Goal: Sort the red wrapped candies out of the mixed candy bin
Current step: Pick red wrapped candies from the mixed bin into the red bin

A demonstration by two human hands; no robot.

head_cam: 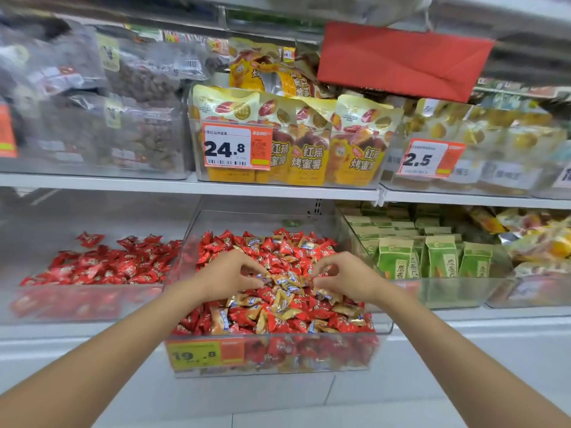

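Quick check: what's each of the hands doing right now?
Left hand: closed, pinching the gold-wrapped candies mid-bin.
Right hand: closed, pinching the same gold-wrapped candies.

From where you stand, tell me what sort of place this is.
Most likely a shop's snack aisle: there are price tags, shelves of packaged snacks, and a clear bin heaped with loose wrapped candies.
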